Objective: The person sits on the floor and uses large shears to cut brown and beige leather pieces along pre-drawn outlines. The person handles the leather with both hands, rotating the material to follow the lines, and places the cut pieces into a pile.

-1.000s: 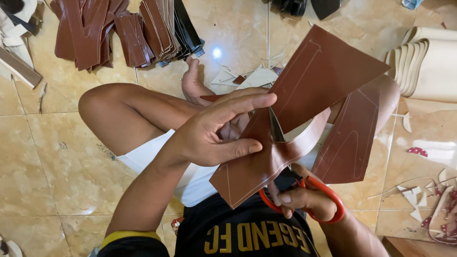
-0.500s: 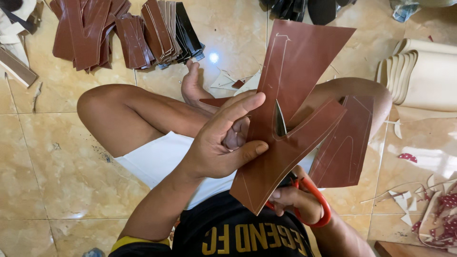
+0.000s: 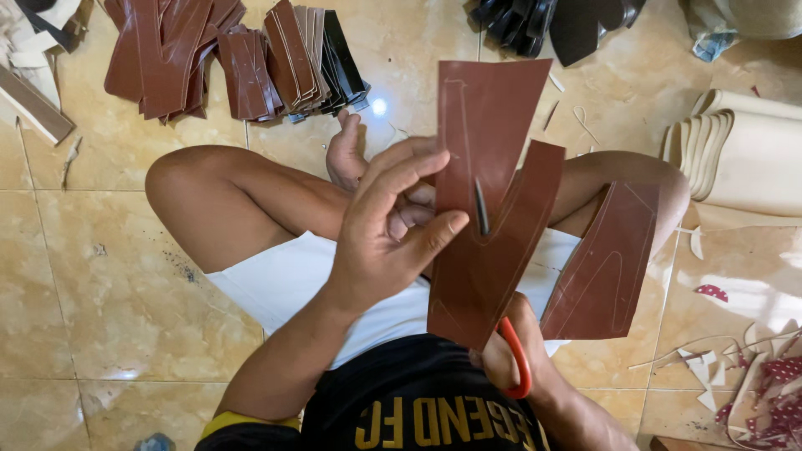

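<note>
My left hand (image 3: 393, 230) pinches a brown leather sheet (image 3: 489, 209) by its left edge and holds it upright over my lap. A cut runs up the sheet and splits it into two flaps. My right hand (image 3: 505, 359) sits under the sheet, wrapped around red-handled scissors (image 3: 518, 359). The scissors' dark blade tip (image 3: 481, 205) pokes through the cut. A second brown leather piece (image 3: 606, 267) lies on my right knee, partly under the sheet.
I sit cross-legged on beige floor tiles (image 3: 100, 276). Stacks of brown and black leather strips (image 3: 234, 58) lie ahead to the left, dark pieces (image 3: 551, 21) at the top, cream sole-shaped pieces (image 3: 735, 150) to the right. Scraps (image 3: 718, 351) litter the lower right.
The leather sheet has turned from slanted to nearly upright. The cut has run further up it, and the scissors have advanced along the cut.
</note>
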